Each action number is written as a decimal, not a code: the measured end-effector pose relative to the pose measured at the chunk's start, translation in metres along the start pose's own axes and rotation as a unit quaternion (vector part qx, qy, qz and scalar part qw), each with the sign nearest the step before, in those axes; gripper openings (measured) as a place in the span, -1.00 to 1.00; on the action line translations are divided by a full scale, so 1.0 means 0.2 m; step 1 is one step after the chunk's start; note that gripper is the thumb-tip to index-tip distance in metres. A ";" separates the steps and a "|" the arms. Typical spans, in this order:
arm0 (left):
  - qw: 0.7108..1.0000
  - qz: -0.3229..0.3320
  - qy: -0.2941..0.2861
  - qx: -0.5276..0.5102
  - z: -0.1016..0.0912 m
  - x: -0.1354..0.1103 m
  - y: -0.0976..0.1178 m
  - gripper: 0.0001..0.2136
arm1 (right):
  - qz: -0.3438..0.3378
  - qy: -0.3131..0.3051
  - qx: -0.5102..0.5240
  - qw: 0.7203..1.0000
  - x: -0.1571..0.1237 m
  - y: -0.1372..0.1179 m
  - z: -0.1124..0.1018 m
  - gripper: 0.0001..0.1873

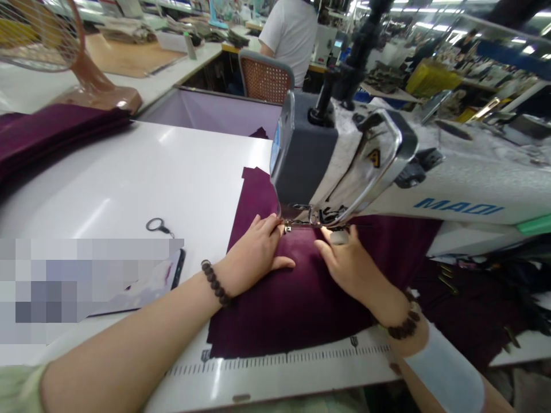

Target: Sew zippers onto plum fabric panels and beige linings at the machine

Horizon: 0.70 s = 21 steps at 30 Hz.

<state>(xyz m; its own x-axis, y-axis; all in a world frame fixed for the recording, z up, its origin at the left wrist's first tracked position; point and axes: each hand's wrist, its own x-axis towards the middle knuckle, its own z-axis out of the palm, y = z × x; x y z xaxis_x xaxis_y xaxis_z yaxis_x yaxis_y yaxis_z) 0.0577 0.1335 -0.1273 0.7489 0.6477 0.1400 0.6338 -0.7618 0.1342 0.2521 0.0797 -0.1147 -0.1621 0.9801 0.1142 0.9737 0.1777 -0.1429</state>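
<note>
A dark purple piece of fabric (297,310) lies flat under the head of a sewing machine (305,155). My left hand (256,252) rests on the fabric just left of the presser foot (289,228), fingers stretched forward and thumb spread out. To the right of the foot, my right hand (348,258) lies on the same fabric with fingers extended and thumb apart. Its fingertips come close to the needle area and are partly hidden by the machine. A pale band shows on one right finger. Both hands press on the cloth from above.
A stack of purple fabric (60,137) sits at the left, near a fan (81,74). A phone (178,269) with a ring strap lies left of my arm. Dark cloth (465,310) is heaped at the right. Beyond the table, a person (290,34) sits on a chair (267,77).
</note>
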 end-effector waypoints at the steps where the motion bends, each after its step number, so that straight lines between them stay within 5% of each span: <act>1: 1.000 0.000 -0.004 0.008 0.00 -0.01 0.00 -0.37 | 0.040 0.020 -0.047 0.998 -0.03 0.07 -0.02 -0.56; 4: 0.999 -0.007 -0.025 0.048 -0.01 -0.03 0.00 -0.33 | 0.152 0.042 -0.141 0.977 -0.10 0.31 -0.05 -0.49; 7: 0.996 -0.012 -0.029 0.082 -0.02 -0.07 0.00 -0.30 | 0.144 -0.010 -0.155 0.977 -0.14 0.46 -0.03 -0.51; 21: 0.993 0.035 0.027 0.110 0.01 -0.09 -0.05 -0.31 | 0.177 -0.037 -0.191 0.965 -0.10 0.42 -0.02 -0.54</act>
<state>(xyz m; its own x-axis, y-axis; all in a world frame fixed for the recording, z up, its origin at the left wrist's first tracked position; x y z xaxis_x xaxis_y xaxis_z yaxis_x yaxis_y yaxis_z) 0.0393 0.1296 -0.1332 0.7845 0.5885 0.1955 0.6124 -0.7849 -0.0947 0.3381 0.0740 -0.1251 0.1937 0.9797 0.0521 0.9561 -0.2004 0.2136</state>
